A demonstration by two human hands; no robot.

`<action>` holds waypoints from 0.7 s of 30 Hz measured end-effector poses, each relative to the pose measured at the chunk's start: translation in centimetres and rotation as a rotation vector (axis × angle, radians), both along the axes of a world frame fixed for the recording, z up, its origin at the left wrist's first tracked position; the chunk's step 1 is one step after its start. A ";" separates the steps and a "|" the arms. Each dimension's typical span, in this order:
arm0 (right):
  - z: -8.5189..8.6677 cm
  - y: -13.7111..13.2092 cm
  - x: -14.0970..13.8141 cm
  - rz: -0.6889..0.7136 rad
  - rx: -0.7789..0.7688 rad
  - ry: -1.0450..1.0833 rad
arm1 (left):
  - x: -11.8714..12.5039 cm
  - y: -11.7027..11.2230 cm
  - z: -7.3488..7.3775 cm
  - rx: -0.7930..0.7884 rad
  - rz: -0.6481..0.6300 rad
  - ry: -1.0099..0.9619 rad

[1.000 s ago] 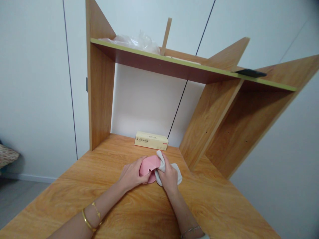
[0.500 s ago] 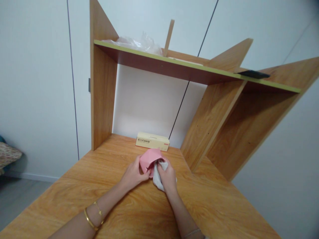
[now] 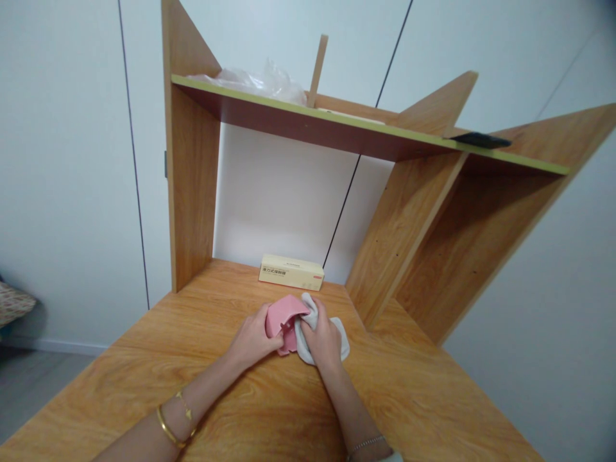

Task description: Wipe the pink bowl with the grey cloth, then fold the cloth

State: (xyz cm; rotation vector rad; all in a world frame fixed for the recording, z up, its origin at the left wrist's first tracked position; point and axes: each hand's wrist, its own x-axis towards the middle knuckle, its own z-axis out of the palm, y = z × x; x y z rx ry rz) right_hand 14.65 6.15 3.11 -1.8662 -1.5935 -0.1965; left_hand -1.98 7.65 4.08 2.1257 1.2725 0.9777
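Observation:
My left hand (image 3: 254, 335) is closed around the left side of a pink hollow container (image 3: 287, 312), tilted so that its opening faces toward me and to the right. Its exact kind I cannot make out. Bunched in my right hand (image 3: 323, 340) is a pale grey-white cloth (image 3: 308, 351), part of it sticking out to the right of the fingers. The cloth lies against the container's right rim. Both hands are just above the wooden desk (image 3: 269, 410).
Behind the hands a cream cling-film box (image 3: 291, 273) stands on the desk. A wooden shelf unit (image 3: 192, 186) rises at the back, with upright panels to the right. On its upper shelf lie a clear plastic bag (image 3: 264, 83) and a flat black object (image 3: 481, 140).
My right hand has drawn the cloth out from inside the container to its right rim, and more of the cloth shows. The container has tilted slightly; the view has shifted a little.

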 end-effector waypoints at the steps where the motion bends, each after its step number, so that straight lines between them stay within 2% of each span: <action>1: 0.1 -0.1 0.0 0.027 0.046 -0.023 | 0.1 0.0 0.0 -0.012 0.011 0.004; 4: 0.3 -0.3 0.0 0.115 0.182 -0.077 | 0.1 -0.1 0.1 -0.012 0.022 0.032; 6: 0.5 -0.3 0.0 0.135 0.208 -0.073 | 0.0 -0.1 0.1 0.015 0.003 0.040; 11: 0.1 0.1 0.2 0.093 0.048 0.022 | -0.2 0.1 0.0 0.049 -0.018 0.046; 14: -0.4 0.3 0.5 0.130 -0.014 0.115 | -0.3 0.1 -0.1 0.054 -0.020 0.052; 18: -0.9 0.5 0.4 0.182 0.041 0.288 | -0.4 0.2 0.1 0.080 -0.014 -0.006; 21: -1.1 0.6 -0.1 0.151 0.102 0.414 | -0.3 0.3 -0.1 0.076 -0.021 -0.088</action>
